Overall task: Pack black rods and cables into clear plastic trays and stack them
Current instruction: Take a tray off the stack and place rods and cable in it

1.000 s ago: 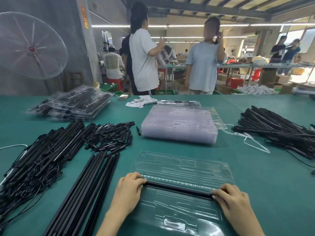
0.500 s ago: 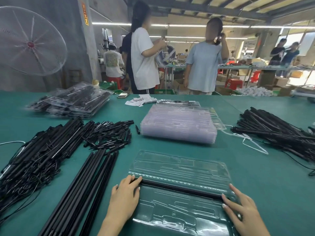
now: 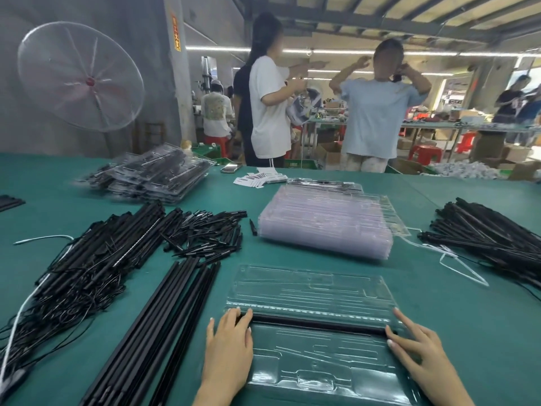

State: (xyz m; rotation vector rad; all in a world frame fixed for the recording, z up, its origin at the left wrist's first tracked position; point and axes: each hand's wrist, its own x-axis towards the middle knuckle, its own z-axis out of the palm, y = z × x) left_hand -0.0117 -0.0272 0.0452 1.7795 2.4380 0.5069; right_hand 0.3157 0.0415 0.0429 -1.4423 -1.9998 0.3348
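Head view is showing a green table [image 3: 456,317] with both hands lying flat at the near edge. Far out to the left of the left hand, a tangle of black cables [image 3: 67,291] is spreading across the cloth, with a heap of short black pieces [image 3: 205,232] beyond it. Just beside the left hand's outer side, a bundle of long black rods [image 3: 164,332] is running diagonally toward the person. Well beyond that hand, packed trays [image 3: 152,177] are sitting in a loose pile. The left hand [image 3: 229,344] is resting with fingers straight and together, its fingertips pressing on the left end of a black rod [image 3: 319,323], gripping nothing. That rod is lying crosswise in the middle channel of an opened clear plastic tray [image 3: 316,291], which is stretching between the two hands. Straight ahead of the hands, a stack of empty clear trays [image 3: 325,227] is standing, with paper labels [image 3: 260,178] farther off. The right hand [image 3: 421,356] is lying with fingers spread and straight, its fingertips touching the tray at the rod's right end, holding nothing. Out to the right of that hand, another pile of black rods with cables [image 3: 491,238] is lying, a white wire [image 3: 456,265] trailing near it. Beyond the table, people are standing.
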